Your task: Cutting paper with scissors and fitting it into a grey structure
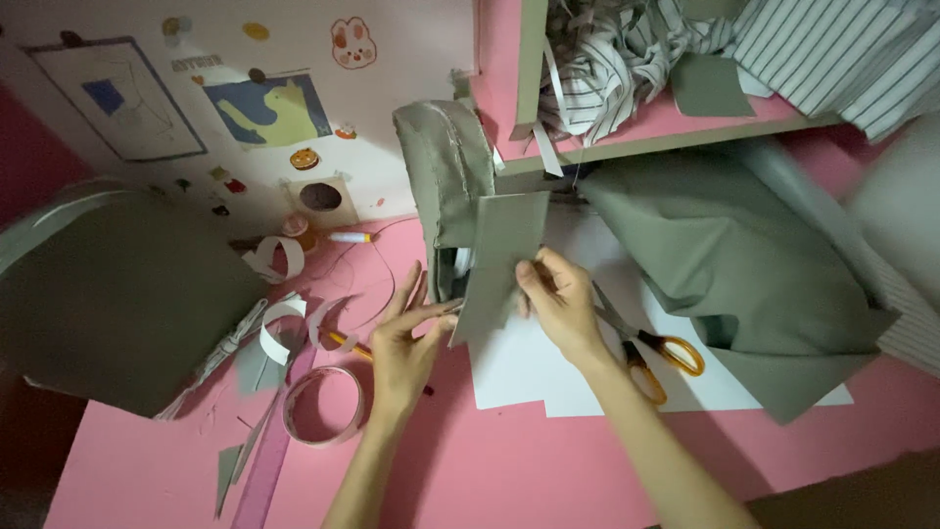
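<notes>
Two hands meet over the pink table (548,470), and both have a grip on the same flat rectangular piece of grey-green fabric (501,260): the left hand (403,338) pinches its lower left corner with fingers stretched out, the right hand (558,299) pinches its right edge from the other side. That piece stands nearly upright, long axis running up and away from the hands, pressed against the rounded grey-green fabric bag (443,171) just behind it, with orange-handled scissors (651,348) lying right beside the right wrist.
</notes>
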